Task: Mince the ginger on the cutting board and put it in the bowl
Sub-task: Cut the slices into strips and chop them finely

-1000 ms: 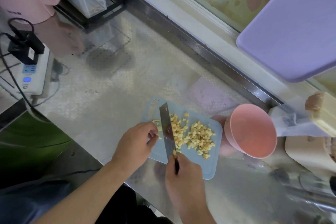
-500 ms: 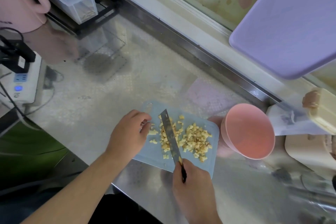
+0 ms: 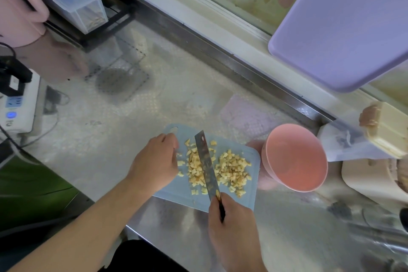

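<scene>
Ginger (image 3: 223,166), already cut into small pale-yellow cubes, lies scattered over a light blue cutting board (image 3: 251,194) in the lower middle of the frame. The pieces form two loose heaps, one on each side of a knife (image 3: 205,161) whose narrow blade stands among them, its tip pointing toward the upper edge of the board. A few stray bits sit apart near the board's left side.

The right hand (image 3: 234,227), at the lower centre, is wrapped around the knife's dark handle, with the blade running up and away from it. The left hand (image 3: 154,163) rests at the left edge of the board with its fingers curled inward, knuckles up; whether the fingertips pinch a piece of ginger or only press on the board cannot be told from this angle.

Just right of the board stands a pink bowl (image 3: 295,157), tilted so that its inside faces the camera; no ginger shows inside it. The board and bowl sit on a shiny metal counter (image 3: 110,128). In the upper right of the frame hangs a large lavender board (image 3: 344,24). At the upper left are a pink jug (image 3: 19,6) and a clear plastic box (image 3: 72,0) on a dark rack, and at the left edge a white power strip (image 3: 17,106) with a black plug in it.
</scene>
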